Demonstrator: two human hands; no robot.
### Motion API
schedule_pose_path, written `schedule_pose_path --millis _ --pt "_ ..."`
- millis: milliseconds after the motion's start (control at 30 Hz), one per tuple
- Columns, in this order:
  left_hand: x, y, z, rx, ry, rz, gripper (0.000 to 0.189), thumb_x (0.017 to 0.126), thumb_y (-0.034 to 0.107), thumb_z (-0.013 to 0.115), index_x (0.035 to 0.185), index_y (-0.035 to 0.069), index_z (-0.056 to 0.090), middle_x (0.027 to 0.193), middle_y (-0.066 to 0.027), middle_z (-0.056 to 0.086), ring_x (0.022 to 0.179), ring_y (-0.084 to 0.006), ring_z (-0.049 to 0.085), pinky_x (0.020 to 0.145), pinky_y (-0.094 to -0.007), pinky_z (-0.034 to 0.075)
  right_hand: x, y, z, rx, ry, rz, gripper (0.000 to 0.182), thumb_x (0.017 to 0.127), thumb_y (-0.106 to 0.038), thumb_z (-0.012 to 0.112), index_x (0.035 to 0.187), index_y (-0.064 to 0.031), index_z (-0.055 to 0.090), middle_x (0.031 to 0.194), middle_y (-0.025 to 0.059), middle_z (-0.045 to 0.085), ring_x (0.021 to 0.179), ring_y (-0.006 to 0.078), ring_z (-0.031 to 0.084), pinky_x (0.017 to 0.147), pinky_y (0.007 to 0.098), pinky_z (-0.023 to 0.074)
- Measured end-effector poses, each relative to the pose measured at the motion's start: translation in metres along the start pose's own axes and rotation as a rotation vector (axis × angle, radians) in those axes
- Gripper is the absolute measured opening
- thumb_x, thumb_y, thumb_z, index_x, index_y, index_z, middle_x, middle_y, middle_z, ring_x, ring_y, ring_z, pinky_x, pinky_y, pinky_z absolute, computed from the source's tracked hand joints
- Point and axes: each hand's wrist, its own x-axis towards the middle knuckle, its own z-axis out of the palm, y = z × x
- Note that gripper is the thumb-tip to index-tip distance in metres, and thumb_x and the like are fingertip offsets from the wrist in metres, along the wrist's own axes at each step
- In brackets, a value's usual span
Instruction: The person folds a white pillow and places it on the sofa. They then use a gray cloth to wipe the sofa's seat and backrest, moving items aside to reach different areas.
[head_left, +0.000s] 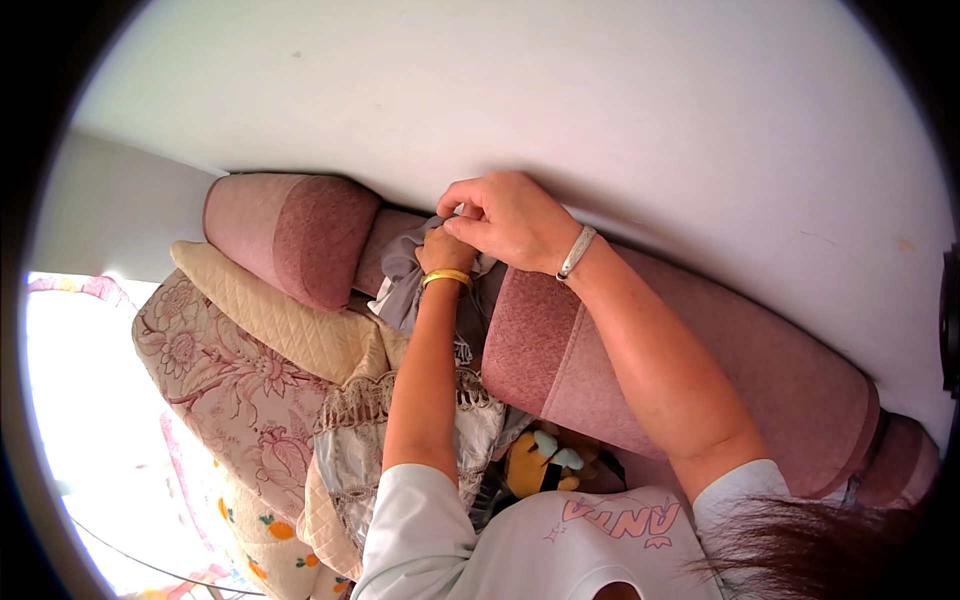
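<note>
My left hand (445, 253), with a gold bangle on the wrist, is closed on a bunched grey cloth (400, 259). The cloth lies in the gap between two pink upholstered cushions, near the wall. My right hand (511, 217), wearing a silver bangle, arches just above the left one. Its fingers are curled and the thumb lies close to my left knuckles; whether anything is pinched there is hidden. Beside the right forearm is the larger pink cushion (600, 360). The smaller pink cushion (296, 232) stands to the left of the cloth.
A pale wall (562, 97) runs behind the cushions. Below left are a cream quilted cover (292, 322), a floral padded panel (240, 375) and a lace-trimmed cloth (352, 442). A yellow plush toy (525, 469) sits near my body. Bright light fills the far left.
</note>
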Motion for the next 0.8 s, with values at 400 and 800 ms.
schedule_pose_path --millis 400,800 --pt "-0.007 -0.001 0.011 0.033 0.244 0.173 0.03 0.084 0.032 0.046 0.09 0.006 0.061 0.089 -0.0127 0.064 0.086 -0.0297 0.06 0.076 -0.0449 0.042 -0.001 0.003 0.003 0.076 0.043 0.005 0.017 0.076 -0.011 0.057 0.087 0.0008 0.062 0.067 0.0131 0.063 0.06 0.0177 0.06 0.058 0.0284 0.0459" --pt "-0.119 -0.164 -0.007 -0.838 0.33 -0.279 0.036 0.088 0.031 0.056 0.07 0.0 0.057 0.058 0.0012 0.051 0.056 -0.0065 0.043 0.051 -0.0238 0.037 -0.003 0.005 0.002 0.075 0.04 0.027 0.017 0.076 -0.012 0.06 0.089 -0.001 0.062 0.066 0.0097 0.062 0.058 0.015 0.057 0.057 0.028 0.0447"
